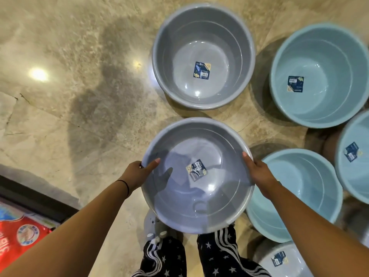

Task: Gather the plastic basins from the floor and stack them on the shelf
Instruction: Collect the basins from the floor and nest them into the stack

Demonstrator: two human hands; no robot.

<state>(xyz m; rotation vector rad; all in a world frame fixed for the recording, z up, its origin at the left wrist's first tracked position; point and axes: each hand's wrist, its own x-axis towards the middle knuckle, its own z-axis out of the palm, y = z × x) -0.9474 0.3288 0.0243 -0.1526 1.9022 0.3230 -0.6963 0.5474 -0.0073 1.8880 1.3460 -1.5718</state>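
I hold a grey plastic basin in front of my legs, above the floor, with a label stuck to its bottom. My left hand grips its left rim, thumb inside. My right hand grips its right rim. A second grey basin stands on the floor straight ahead. Light blue basins stand on the floor to the right: one far right, one near my right arm, and one cut off by the right edge. A pale grey basin shows partly at the bottom right.
The floor is polished beige stone with wide free room to the left. At the lower left is a dark ledge with red packaged goods below it. No shelf for the basins is in view.
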